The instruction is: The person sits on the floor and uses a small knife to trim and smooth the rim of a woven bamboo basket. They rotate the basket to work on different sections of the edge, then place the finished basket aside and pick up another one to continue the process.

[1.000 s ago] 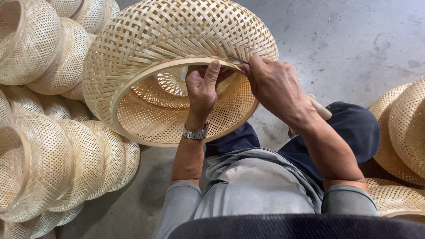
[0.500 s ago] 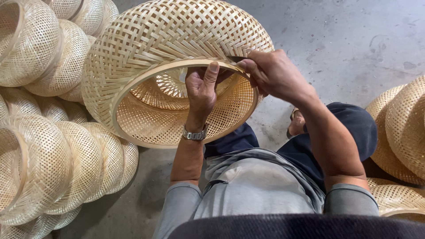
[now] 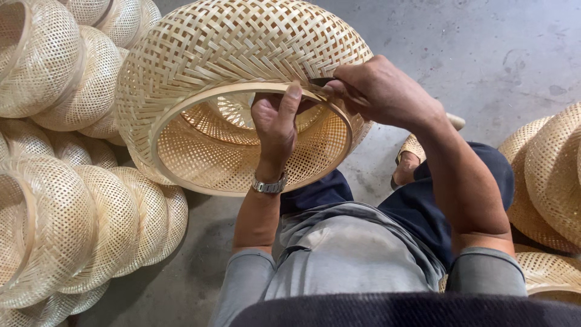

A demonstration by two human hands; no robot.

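Left hand point(image 3: 276, 124) raised, thumb up, fingers curled, right hand point(image 3: 378, 91) pinched shut, forearms extended

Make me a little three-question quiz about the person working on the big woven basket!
1. True or false: the left hand reaches inside the rim of the big woven basket.
2. What is on the left wrist? A) a silver wristwatch B) a red ribbon C) a green glove
3. Fill in: the right hand presses a small dark tool against the basket's ____.

Key:
1. True; its thumb points up against the rim.
2. A, the silver wristwatch.
3. Rim. More woven baskets are stacked on the concrete floor nearby.
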